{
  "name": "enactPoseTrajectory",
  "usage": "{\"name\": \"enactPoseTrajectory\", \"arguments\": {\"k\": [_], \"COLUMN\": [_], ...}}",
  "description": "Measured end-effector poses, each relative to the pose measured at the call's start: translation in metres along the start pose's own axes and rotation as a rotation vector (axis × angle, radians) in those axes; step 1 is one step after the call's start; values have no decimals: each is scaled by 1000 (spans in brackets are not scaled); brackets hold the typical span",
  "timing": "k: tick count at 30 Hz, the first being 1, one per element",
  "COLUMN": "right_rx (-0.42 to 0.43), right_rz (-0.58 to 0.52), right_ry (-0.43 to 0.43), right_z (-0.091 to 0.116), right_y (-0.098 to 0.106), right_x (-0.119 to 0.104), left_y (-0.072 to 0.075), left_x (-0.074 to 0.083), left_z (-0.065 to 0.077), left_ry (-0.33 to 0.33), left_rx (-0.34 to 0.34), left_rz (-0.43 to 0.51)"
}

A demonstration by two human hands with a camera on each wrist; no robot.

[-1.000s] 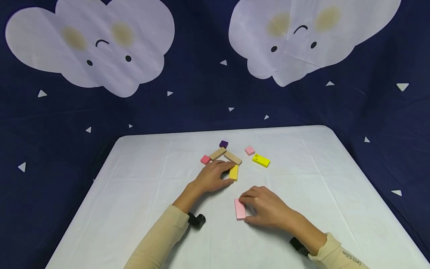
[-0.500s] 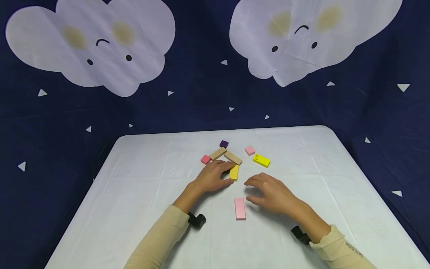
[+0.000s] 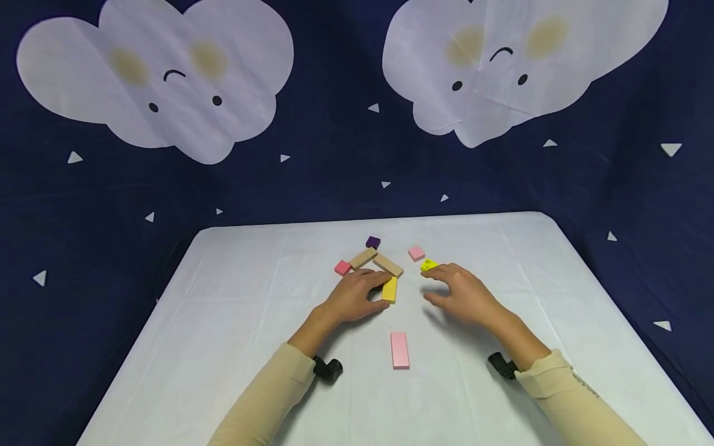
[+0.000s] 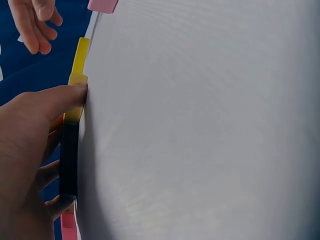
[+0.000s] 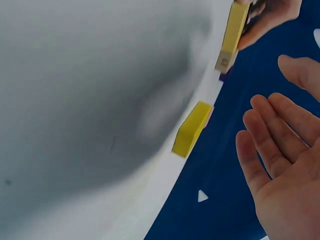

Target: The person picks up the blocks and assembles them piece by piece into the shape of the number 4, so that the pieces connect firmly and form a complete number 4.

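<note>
My left hand (image 3: pixel 352 296) grips a yellow block (image 3: pixel 389 291), its thumb at the near end and a finger at the far end. Against that block lies a black block (image 4: pixel 69 162), mostly covered by the hand in the head view. To the right, my right hand (image 3: pixel 467 294) hovers above the table with fingers apart and nothing between them. Its fingertips are close to a bright yellow block (image 3: pixel 428 265) with bumps on one end, partly hidden by the hand. A long pink block (image 3: pixel 399 350) lies nearer the front, apart from both hands.
Two wooden blocks (image 3: pixel 388 264) meet at an angle behind the left hand. Around them lie a purple block (image 3: pixel 373 242), a small red-pink block (image 3: pixel 343 267) and a small light pink block (image 3: pixel 416 253). The white table (image 3: pixel 251 272) ends at a dark cloth backdrop.
My right hand has released the long pink block and moved away from it, towards the bright yellow block. The left hand stays on the yellow block.
</note>
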State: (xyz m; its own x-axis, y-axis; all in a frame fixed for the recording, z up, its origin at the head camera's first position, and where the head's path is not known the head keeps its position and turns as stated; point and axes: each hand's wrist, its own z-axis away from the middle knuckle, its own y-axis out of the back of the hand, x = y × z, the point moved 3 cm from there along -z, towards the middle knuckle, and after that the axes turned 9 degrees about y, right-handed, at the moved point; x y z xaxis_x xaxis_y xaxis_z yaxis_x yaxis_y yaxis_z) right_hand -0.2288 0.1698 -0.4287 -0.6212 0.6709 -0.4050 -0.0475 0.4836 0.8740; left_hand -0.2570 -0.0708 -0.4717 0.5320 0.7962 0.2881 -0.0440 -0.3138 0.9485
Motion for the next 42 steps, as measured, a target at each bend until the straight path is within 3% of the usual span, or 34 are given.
{"name": "enactPoseTrajectory", "arguments": {"k": [19,28,42], "right_rx": [88,84,93], "right_rz": [-78,-98,-92], "right_ry": [-36,-117,-158], "right_z": [-26,-37,-53], "right_y": [-5,-13,-18], "right_x": [34,47,55], "left_y": [0,-2,0], "left_x": [-1,-1,0], "left_z": [-1,0,-1], "left_ry": [10,6,6], "left_rx": [-18,-18,-13], "left_rz": [-4,-1,7]}}
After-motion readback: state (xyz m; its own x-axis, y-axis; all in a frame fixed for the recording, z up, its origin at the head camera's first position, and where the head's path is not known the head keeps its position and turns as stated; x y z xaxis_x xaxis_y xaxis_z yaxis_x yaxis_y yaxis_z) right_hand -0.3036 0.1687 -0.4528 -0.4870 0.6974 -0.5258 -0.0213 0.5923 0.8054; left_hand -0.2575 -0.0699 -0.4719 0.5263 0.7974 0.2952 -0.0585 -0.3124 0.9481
